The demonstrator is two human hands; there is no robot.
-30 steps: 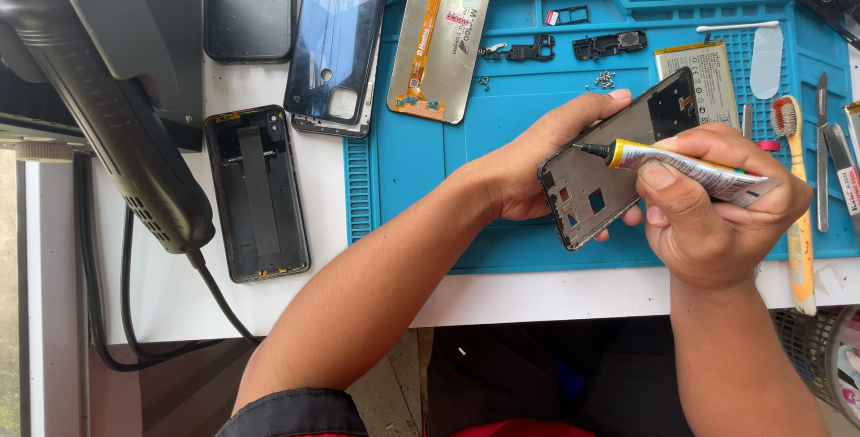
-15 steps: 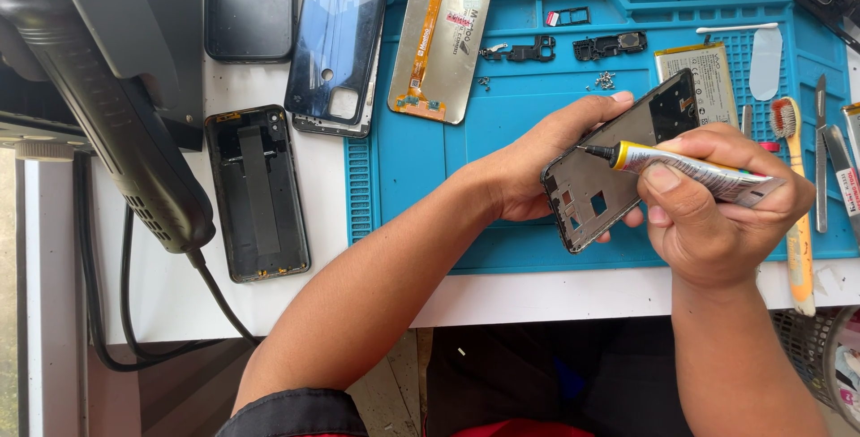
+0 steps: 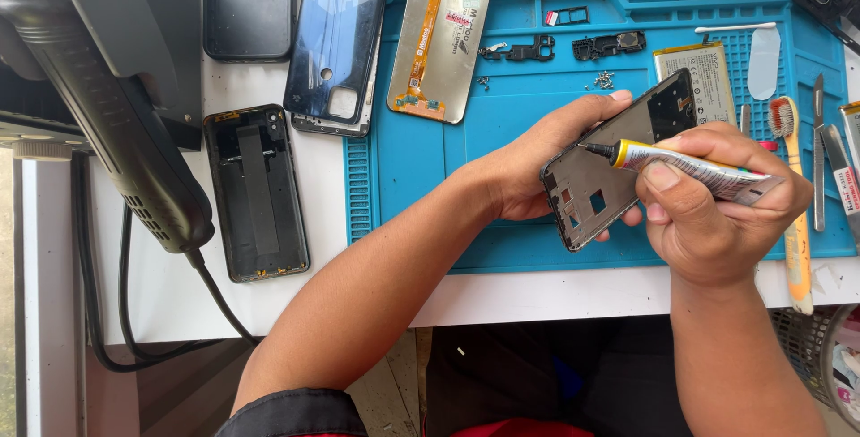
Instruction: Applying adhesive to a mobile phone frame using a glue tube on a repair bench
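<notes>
Left hand (image 3: 537,164) cradles the dark rectangular phone frame (image 3: 609,173) from beneath, tilted above the blue silicone mat (image 3: 502,222). Right hand (image 3: 717,209) pinches a yellow-collared glue tube (image 3: 690,167), its black nozzle touching the frame's upper edge.

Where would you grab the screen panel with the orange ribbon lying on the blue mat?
Probably by its long edges near the middle, coming from above. The screen panel lies flat, back side up, on the blue mat; its orange ribbon runs down the back, so fingers should keep off that and the lower connector end.
</notes>
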